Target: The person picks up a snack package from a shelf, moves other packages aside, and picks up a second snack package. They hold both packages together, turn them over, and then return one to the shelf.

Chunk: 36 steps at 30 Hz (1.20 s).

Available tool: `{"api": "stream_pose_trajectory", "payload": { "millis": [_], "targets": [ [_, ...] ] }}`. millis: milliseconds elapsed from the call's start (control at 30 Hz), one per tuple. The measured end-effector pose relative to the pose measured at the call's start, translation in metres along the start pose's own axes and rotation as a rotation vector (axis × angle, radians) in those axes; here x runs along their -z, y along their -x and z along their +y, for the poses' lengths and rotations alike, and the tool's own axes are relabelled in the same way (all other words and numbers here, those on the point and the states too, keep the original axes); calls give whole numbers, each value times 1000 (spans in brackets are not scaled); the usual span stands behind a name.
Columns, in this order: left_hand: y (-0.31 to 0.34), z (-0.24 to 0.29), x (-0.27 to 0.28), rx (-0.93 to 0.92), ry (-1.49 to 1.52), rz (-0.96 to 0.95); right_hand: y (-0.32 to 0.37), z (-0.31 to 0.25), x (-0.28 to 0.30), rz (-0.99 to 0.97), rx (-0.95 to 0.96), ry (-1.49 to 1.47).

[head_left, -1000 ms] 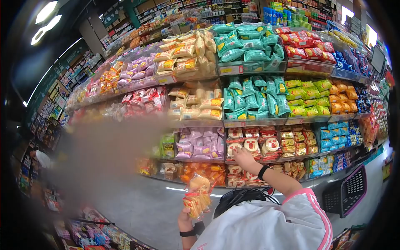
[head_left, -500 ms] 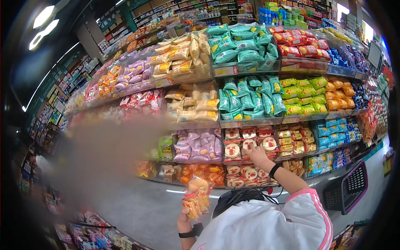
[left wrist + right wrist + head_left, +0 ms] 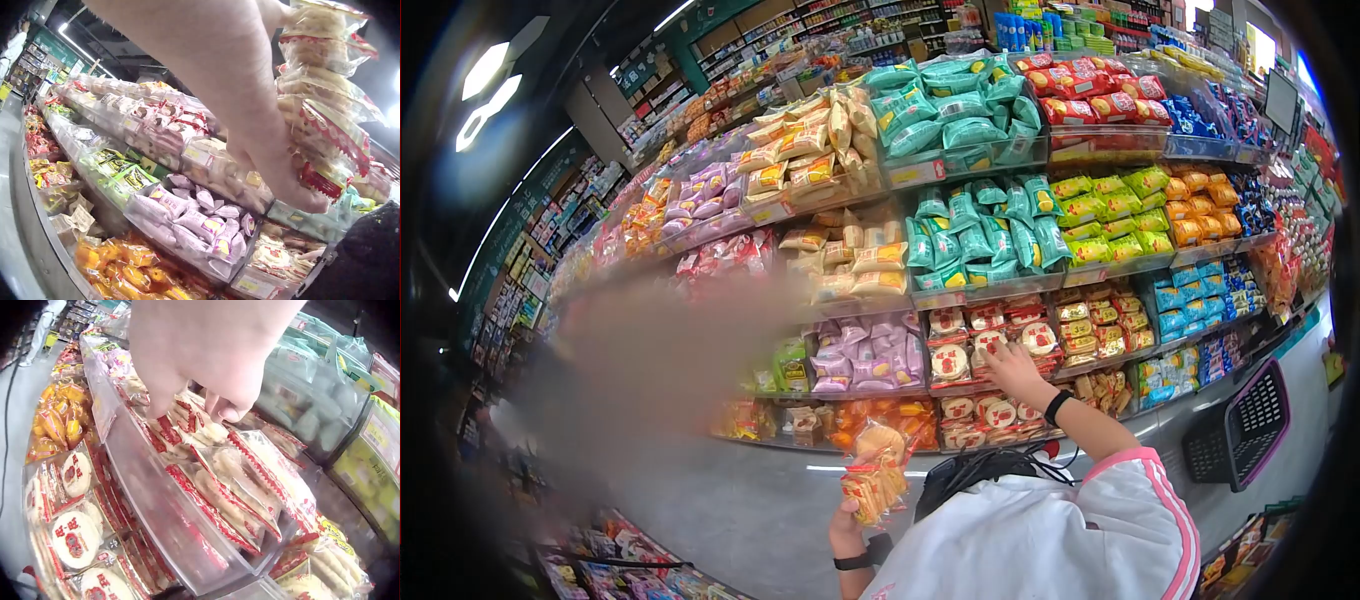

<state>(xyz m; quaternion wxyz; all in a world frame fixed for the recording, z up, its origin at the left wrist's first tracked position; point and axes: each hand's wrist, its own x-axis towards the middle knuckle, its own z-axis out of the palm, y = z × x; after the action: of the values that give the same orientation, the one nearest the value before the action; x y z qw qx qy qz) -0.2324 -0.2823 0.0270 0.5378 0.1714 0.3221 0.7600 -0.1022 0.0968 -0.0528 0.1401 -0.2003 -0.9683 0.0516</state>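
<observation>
My left hand (image 3: 844,526) grips a stack of clear rice cracker packets (image 3: 328,122) with red trim, held up in front of the shelves. In the left wrist view the thumb and fingers of that hand (image 3: 262,131) wrap the stack's side. My right hand (image 3: 1018,374) reaches into a clear bin (image 3: 181,544) filled with upright rice cracker packets (image 3: 219,494). Seen from the right wrist, its thumb and curled fingers (image 3: 228,414) pinch around the tops of packets near the bin's back. Part of those packets is hidden beneath the hand.
Purple snack bags (image 3: 865,355) fill the bin to the left, and gold packets (image 3: 1105,325) the one to the right. More round crackers (image 3: 75,544) lie in a lower bin. A black basket (image 3: 1240,425) stands on the floor at right. A blurred shape covers the head view's left.
My right hand has shifted right and slightly down among the rice cracker packets, then stayed there. My left hand keeps its stack almost still. The head view has turned slightly.
</observation>
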Motion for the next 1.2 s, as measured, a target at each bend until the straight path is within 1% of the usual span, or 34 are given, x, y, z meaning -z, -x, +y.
{"api": "stream_pose_trajectory", "payload": {
  "millis": [67, 167, 200, 267, 300, 333, 433, 533, 633, 733, 867, 967, 1000, 1100, 1200],
  "targets": [
    [2, 0, 1, -3, -2, 17, 5, 6, 8, 117, -24, -33],
    [12, -4, 11, 26, 10, 67, 15, 20, 27, 175, -144, 148],
    [17, -7, 19, 47, 20, 84, 20, 25, 32, 156, -186, 154],
    [24, -17, 42, 88, 39, 110, 30, 42, 17, 34, -251, 61],
    [24, -17, 40, 94, 40, 122, 31, 44, 16, -26, -285, 14],
    [25, -17, 37, 91, 30, 134, 32, 44, 15, -40, -277, -7],
    [20, -11, 23, 86, 7, 132, 25, 42, 16, 2, -270, 56],
    [15, -7, 13, 78, -11, 120, 1, 49, 8, 153, -308, 74],
    [13, -6, 8, 69, -26, 114, -21, 57, 22, 180, -156, 80],
    [13, -8, 6, 65, -30, 117, -34, 69, 16, 112, -79, 118],
    [20, -11, 7, 56, -25, 140, -45, 87, 6, -47, -173, 186],
    [30, -13, 11, 35, -25, 173, -43, 96, 12, -70, -256, 119],
    [33, -15, 13, 31, -23, 186, -40, 97, 12, -40, -271, 141],
    [43, -18, 17, 17, -17, 217, -37, 101, 15, -38, -268, 120],
    [46, -19, 18, 5, -18, 230, -46, 98, 13, -74, -372, 38]
  ]
}}
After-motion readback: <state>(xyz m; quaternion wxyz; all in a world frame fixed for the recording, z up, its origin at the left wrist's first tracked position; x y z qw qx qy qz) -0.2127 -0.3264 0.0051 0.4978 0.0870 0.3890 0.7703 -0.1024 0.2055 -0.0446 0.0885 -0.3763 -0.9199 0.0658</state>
